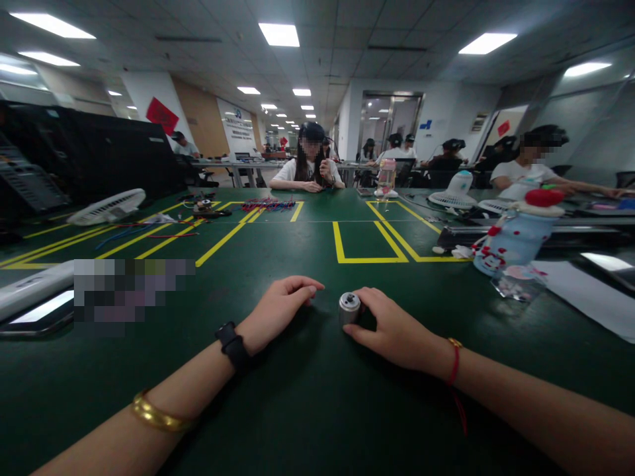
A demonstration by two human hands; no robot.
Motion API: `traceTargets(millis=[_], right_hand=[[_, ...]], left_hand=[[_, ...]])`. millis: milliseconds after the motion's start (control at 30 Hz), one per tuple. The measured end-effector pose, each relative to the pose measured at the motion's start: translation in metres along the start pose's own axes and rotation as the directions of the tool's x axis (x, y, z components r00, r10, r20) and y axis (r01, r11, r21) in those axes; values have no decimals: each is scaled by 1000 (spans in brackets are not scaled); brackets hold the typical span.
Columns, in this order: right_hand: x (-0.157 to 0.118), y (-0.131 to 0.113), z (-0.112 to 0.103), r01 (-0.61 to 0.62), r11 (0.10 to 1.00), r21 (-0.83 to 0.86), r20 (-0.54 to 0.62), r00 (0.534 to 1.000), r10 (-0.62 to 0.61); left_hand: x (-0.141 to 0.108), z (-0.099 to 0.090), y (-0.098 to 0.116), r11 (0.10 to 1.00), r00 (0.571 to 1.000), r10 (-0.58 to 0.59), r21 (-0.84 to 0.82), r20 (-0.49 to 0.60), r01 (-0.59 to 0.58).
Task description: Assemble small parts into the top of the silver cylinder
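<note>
On the dark green tabletop (297,396) stands a small silver cylinder (349,313), upright, which looks like a small motor with a dark fitting on its top. My right hand (389,324) grips it from the right, thumb at the near side and fingers curled behind, partly hidden. Left of the cylinder and apart from it, my left hand (280,307) rests on its side on the table. Its fingers are loosely bent with the index finger extended, and nothing shows in them.
Yellow tape lines (372,260) mark the table ahead. Loose wires (268,205) and a white fan (106,206) lie beyond on the left. A blue bottle (516,238) and white paper (590,297) are on the right. A person (310,165) sits opposite; a white-edged device (40,307) lies left.
</note>
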State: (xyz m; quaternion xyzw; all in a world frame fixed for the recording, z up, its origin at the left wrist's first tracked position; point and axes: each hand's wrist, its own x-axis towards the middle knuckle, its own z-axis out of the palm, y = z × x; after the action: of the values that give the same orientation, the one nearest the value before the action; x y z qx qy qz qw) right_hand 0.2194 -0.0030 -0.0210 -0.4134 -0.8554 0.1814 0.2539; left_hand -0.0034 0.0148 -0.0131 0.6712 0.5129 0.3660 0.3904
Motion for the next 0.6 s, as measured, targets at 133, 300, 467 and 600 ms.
traceTargets(millis=[133, 300, 467, 600], right_hand=[[0, 0, 0, 2, 1000, -7, 0, 1000, -2], [2, 2, 1, 19, 1000, -13, -4, 1000, -19], [2, 2, 2, 32, 999, 2, -8, 999, -32], [1, 1, 2, 25, 1000, -5, -9, 1000, -25]], left_hand=[[-1, 3, 3, 1000, 999, 10, 16, 39, -10], [-5, 8, 15, 992, 989, 100, 69, 111, -108], [-11, 14, 32, 949, 963, 244, 177, 116, -261], [-11, 19, 40, 935, 955, 281, 199, 95, -295]])
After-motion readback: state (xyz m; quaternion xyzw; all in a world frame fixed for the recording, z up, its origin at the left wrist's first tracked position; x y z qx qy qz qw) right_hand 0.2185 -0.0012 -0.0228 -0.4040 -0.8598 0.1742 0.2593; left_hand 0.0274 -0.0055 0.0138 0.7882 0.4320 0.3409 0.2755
